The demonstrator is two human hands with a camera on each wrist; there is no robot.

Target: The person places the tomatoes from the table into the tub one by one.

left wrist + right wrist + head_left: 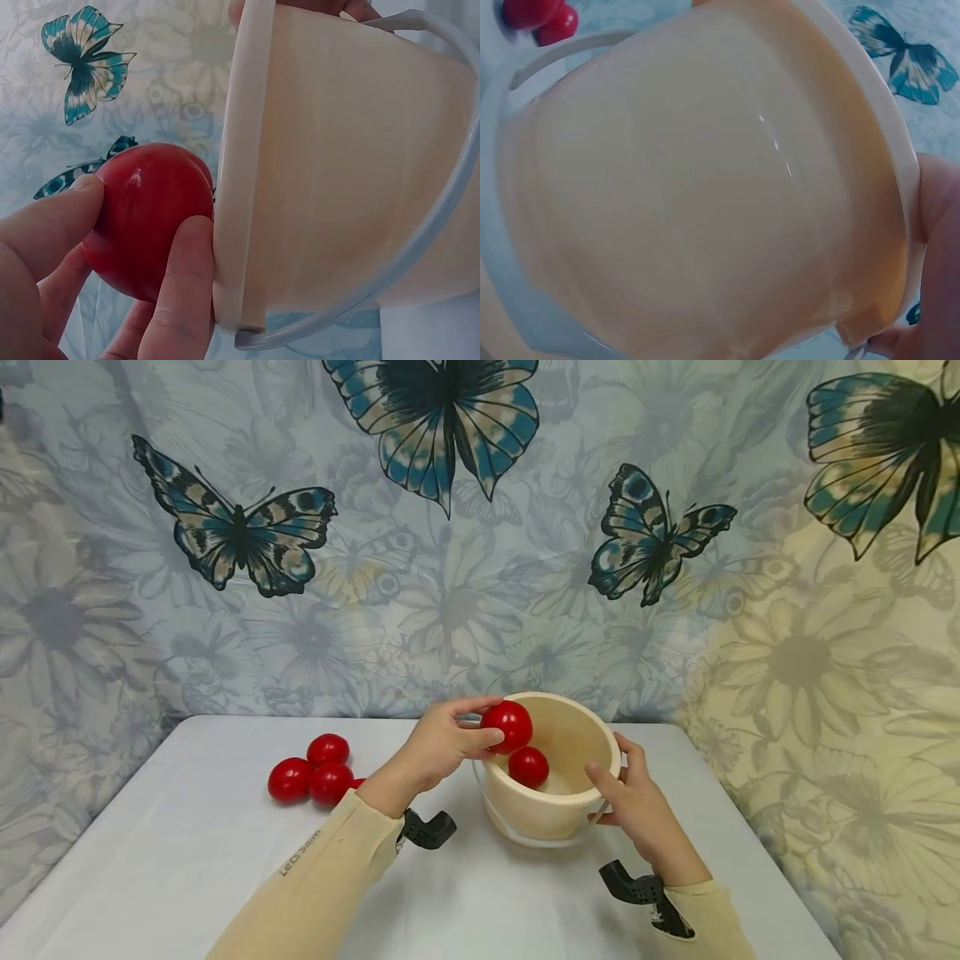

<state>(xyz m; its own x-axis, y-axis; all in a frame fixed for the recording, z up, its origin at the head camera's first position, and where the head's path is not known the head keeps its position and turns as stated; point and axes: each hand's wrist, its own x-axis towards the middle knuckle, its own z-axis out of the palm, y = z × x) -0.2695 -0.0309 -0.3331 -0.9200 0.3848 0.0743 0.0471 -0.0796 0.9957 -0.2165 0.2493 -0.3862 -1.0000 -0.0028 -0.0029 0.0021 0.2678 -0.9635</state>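
Observation:
A cream bucket (525,810) stands tilted slightly on the table, its mouth toward me. At its left rim my left hand (442,739) holds a shiny red tomato (507,727) between thumb and fingers; in the left wrist view this tomato (154,217) is right beside the rim. Another tomato (528,767) lies inside the bucket. My right hand (637,793) grips the right side of the bucket, thumb over the rim and fingers outside. The right wrist view is mostly filled by the bucket wall (705,180), with the right thumb at the rim.
Several more red tomatoes (330,783) sit grouped on the white-covered table (187,860), left of the bucket; one is partly behind the left wrist. A pale handle (431,236) hangs along the bucket's side. Behind the table hangs a butterfly-print cloth (457,610).

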